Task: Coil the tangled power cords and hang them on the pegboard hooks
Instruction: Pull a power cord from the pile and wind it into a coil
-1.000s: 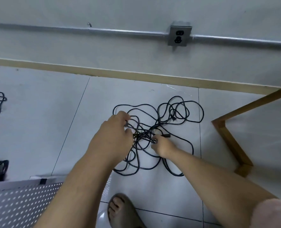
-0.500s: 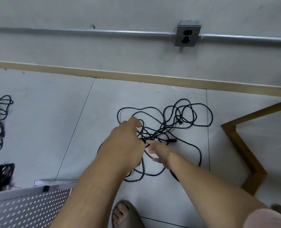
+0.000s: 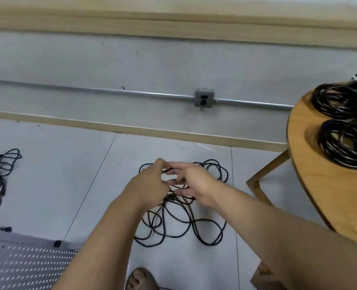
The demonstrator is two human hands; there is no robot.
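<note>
The tangled cord (image 3: pixel 184 225) is lying on the floor (image 3: pixel 68 174) in front of the wall outlet (image 3: pixel 204 99), with its loops spreading toward the person's foot (image 3: pixel 141 279); the left hand (image 3: pixel 150 185) is pinching a raised strand at the top of the tangle; the right hand (image 3: pixel 194 183) is reaching in beside it, its fingers blurred, so I cannot tell whether it is gripping anything; the pegboard (image 3: pixel 27 262) is lying flat at lower left; coiled cords (image 3: pixel 345 143) are sitting on the round tabletop (image 3: pixel 311 164) at right.

tangled cord (image 3: pixel 181 225) lies on the floor (image 3: pixel 68 185) between pegboard (image 3: pixel 22 266) and table (image 3: pixel 320 185).
</note>
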